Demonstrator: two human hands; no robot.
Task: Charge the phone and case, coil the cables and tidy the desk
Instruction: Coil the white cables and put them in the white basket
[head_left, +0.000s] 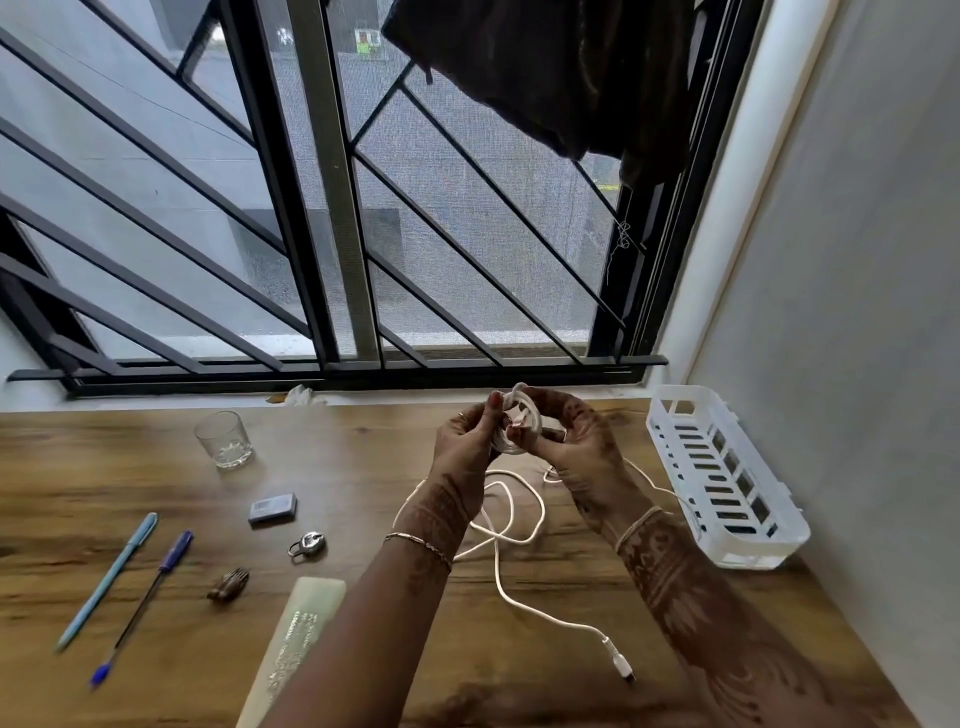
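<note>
Head view: left hand (467, 441) and right hand (576, 441) pinch the white cable (511, 525) coil; loose length trails toward the person, plug nearer the right arm.

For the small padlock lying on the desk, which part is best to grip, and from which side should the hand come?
Pinch the padlock by its round body from above. It lies flat on the desk, so the body's edges are free, while the thin shackle at its left end offers little to hold. Both hands are busy with the cable coil.
</note>
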